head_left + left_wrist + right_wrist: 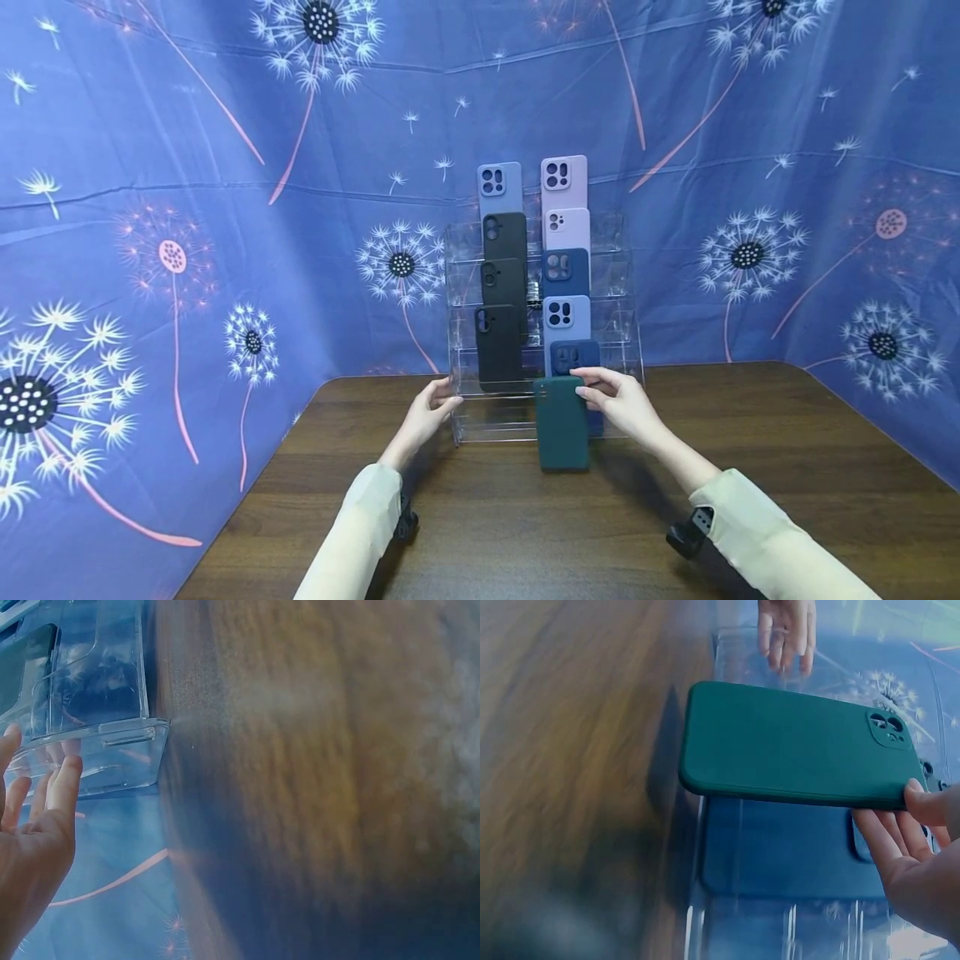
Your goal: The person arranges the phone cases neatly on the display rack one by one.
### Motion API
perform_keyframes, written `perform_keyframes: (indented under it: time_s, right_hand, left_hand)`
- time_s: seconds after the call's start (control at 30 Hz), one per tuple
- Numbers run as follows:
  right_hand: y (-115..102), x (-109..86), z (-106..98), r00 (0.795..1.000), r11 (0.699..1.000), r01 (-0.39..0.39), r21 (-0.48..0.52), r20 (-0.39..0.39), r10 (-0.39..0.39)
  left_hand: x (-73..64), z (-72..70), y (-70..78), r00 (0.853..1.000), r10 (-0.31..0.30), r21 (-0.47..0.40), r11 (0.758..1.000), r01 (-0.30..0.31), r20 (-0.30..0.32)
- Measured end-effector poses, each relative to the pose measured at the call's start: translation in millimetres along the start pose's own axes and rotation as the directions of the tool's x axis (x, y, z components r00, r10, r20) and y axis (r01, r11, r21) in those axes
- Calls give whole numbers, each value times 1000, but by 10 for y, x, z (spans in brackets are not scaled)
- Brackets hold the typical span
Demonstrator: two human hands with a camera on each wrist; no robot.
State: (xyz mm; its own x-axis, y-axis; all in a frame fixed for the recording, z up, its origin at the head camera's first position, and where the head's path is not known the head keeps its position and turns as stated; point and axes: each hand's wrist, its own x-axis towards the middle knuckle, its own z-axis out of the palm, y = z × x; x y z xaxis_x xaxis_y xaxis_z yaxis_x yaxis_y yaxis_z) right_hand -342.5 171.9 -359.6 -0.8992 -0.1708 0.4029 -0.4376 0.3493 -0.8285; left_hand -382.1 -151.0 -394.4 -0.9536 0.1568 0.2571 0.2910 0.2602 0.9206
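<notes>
A dark green phone case [562,425] with a camera cutout hangs upright in front of the lower right of a clear stepped display stand [495,431]. My right hand [618,403] pinches its upper right corner between thumb and fingers. In the right wrist view, the green case [795,746] overlaps a dark blue case [780,847] standing in the rack behind it. My left hand [426,415] is at the stand's lower left edge, fingers fairly straight. Its fingertips [71,766] lie right at the clear plastic in the left wrist view.
Black cases [498,354] fill the stand's left column below a light blue one [512,179]. Pink, blue and light blue cases [566,182] form the right column. The stand is on a dark wooden table [480,525], with a dandelion-print blue cloth [315,250] behind.
</notes>
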Motion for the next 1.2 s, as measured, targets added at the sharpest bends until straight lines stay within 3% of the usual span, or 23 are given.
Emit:
perform_keyframes:
  time_s: [0.27,0.63,0.83,1.07,1.13,1.2]
  right_hand:
    - [-137,203,194,999,991,28,130,-50,-22]
    - [-295,338,423,988,983,36,182,-157,-7]
    - [-490,331,519,983,989,84,121,-176,-62]
    - [-127,535,678,988,991,70,115,-142,-53]
    - [-56,576,712,989,992,53,115,-141,-37]
    - [-22,592,732,986,997,64,50,-158,-55]
  left_hand:
    - [129,18,-249,999,-6,-5,1000,6,-37]
    - [131,35,-222,999,8,10,1000,-8,-35]
    - [113,31,-206,999,14,6,1000,-14,-28]
    - [-56,5,107,1000,-6,13,1000,6,5]
    - [-61,-1,114,1000,-9,19,1000,9,8]
    - [-37,-2,79,1000,-12,20,1000,11,9]
